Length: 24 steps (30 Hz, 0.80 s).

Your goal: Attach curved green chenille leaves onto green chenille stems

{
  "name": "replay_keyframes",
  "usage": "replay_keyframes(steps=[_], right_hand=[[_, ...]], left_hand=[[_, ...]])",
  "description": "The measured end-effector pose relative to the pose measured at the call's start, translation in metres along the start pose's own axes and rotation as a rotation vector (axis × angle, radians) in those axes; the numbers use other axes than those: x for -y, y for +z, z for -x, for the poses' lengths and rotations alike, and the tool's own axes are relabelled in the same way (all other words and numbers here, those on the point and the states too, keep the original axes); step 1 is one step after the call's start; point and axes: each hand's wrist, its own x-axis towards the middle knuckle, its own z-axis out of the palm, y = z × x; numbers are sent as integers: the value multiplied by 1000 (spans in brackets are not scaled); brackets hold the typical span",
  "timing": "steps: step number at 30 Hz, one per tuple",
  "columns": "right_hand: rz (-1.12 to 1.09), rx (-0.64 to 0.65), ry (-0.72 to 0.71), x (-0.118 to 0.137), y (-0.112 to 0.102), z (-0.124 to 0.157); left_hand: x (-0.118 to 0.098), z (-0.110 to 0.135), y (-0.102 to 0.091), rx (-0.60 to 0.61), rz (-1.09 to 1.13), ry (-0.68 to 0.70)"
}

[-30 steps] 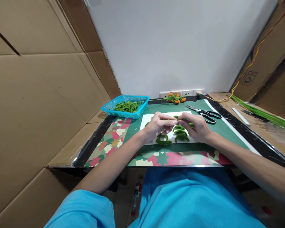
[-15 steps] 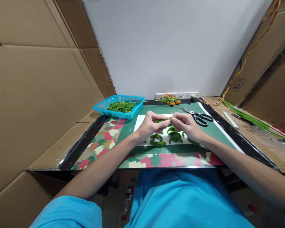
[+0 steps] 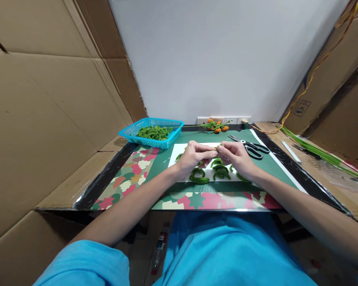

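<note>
Less green shows now — left hand [image 3: 193, 155] and right hand [image 3: 236, 155], both pinched tight on it, nearly hide the strip [image 3: 216, 148] over the paper's [image 3: 179, 148] twelve-o'clock side, seemingly still mid-work.

no legible text: just a small framed sign [image 3: 302, 107] on the cardboard [image 3: 322, 95], an unreadable label [image 3: 161, 241] on the bottle [image 3: 158, 256]

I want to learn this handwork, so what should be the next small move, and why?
Perhaps a gentle twist of the green piece: the left hand and right hand seem to pinch it between them, above white paper where curved green strips lie.
</note>
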Motion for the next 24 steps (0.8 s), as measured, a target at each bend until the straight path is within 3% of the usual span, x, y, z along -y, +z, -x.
replay_keyframes(steps=[6, 11, 13, 15, 18, 21, 24], right_hand=[[-246, 51, 215, 5, -4, -3], [-265, -27, 253, 4, -2, -2], [-253, -53, 257, 2, 0, -2], [-235, -61, 247, 1, 2, -2], [-133, -62, 160, 0, 1, -2], [158, -105, -27, 3, -2, 0], [484, -153, -187, 7, -5, 4]], left_hand=[[-4, 0, 9, -82, -235, 229], [1, 2, 10, -212, -810, 669], [5, 3, 5, -168, -1080, 837], [8, 3, 1, -79, -1265, 921], [7, 3, 1, -96, -1216, 834], [5, 1, 6, -197, -883, 538], [3, -1, 10, -131, -676, 335]])
